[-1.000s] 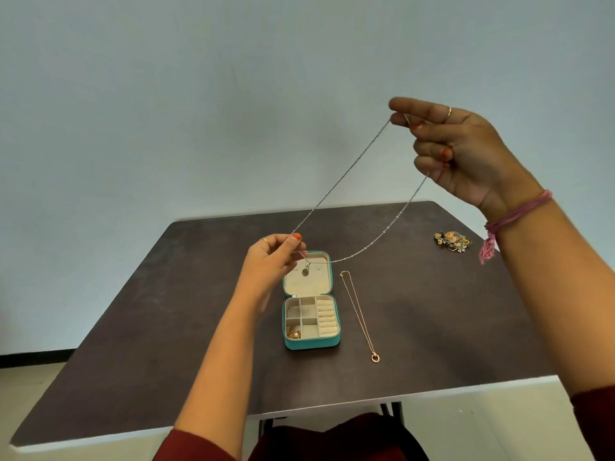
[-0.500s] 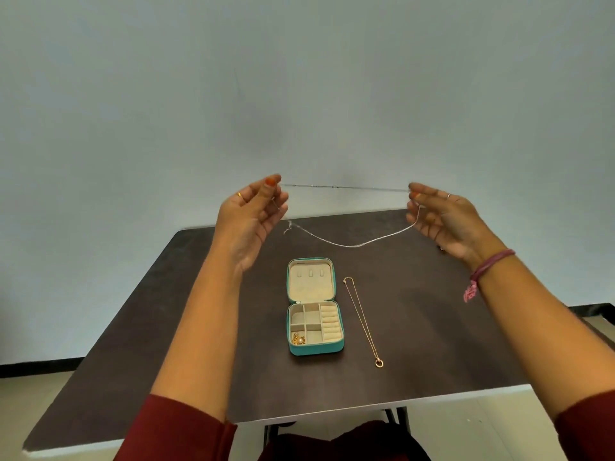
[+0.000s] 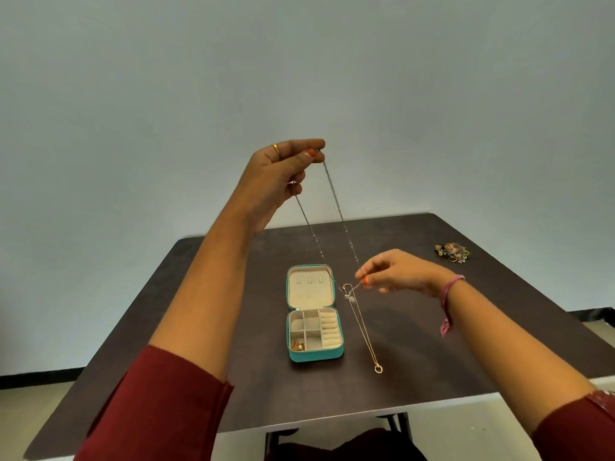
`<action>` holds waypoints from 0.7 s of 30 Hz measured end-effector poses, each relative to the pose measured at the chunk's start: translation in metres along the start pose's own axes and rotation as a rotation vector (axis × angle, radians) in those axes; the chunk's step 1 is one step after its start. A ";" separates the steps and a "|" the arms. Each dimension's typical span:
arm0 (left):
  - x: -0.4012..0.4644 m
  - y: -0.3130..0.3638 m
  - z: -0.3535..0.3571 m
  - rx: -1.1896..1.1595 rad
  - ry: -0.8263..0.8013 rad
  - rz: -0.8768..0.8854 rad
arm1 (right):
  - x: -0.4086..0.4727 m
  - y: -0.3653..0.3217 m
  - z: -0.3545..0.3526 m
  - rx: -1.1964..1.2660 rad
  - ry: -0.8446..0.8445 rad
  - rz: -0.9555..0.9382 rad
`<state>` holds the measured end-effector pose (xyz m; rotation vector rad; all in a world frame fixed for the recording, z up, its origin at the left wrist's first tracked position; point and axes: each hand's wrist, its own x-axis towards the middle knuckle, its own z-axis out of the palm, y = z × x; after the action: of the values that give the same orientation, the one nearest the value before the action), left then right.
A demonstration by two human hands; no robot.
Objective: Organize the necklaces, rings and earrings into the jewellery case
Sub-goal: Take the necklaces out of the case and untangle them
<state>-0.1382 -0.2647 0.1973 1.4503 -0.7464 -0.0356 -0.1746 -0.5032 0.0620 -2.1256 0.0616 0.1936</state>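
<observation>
A teal jewellery case (image 3: 314, 356) lies open on the dark table (image 3: 466, 344), its cream lid flat behind the tray. Gold earrings (image 3: 298, 345) sit in the tray's front left compartment. My left hand (image 3: 283, 171) is raised high and pinches the top of a silver necklace (image 3: 342, 221), whose two strands hang down. My right hand (image 3: 392, 272) pinches the chain's low end, just right of the case lid; a small pendant (image 3: 351, 297) dangles there. A gold necklace (image 3: 366, 337) with a ring pendant lies stretched on the table right of the case.
A heap of mixed jewellery (image 3: 453, 251) sits near the table's far right edge. A pale wall stands behind the table. My lap shows below the table's front edge.
The chain was stretched level between both hands. My left hand has risen with its end, my right hand has dropped toward the case, and the chain now hangs almost upright.
</observation>
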 end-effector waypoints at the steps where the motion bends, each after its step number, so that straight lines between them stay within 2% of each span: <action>1: 0.000 0.002 0.001 0.009 -0.019 0.009 | -0.001 -0.006 0.000 -0.093 -0.066 -0.003; 4: -0.001 0.006 0.005 0.045 -0.071 0.031 | -0.006 -0.026 -0.004 -0.279 -0.163 -0.046; 7: 0.000 0.008 0.008 0.110 -0.094 0.057 | -0.015 -0.054 -0.015 -0.269 -0.066 -0.175; 9: 0.001 0.010 0.009 0.159 -0.102 0.074 | -0.023 -0.077 -0.021 -0.093 0.039 -0.286; 11: 0.001 0.012 0.010 0.200 -0.111 0.095 | -0.032 -0.102 -0.022 0.185 0.111 -0.401; 13: 0.001 0.014 0.011 0.243 -0.114 0.126 | -0.042 -0.126 -0.023 0.444 0.133 -0.491; 15: 0.002 0.017 0.012 0.258 -0.104 0.160 | -0.049 -0.144 -0.024 0.558 0.128 -0.554; 21: 0.002 0.021 0.008 0.292 -0.063 0.214 | -0.052 -0.159 -0.023 0.326 0.255 -0.624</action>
<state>-0.1491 -0.2697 0.2166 1.6425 -0.9859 0.1997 -0.2043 -0.4393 0.2152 -1.7383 -0.3916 -0.4285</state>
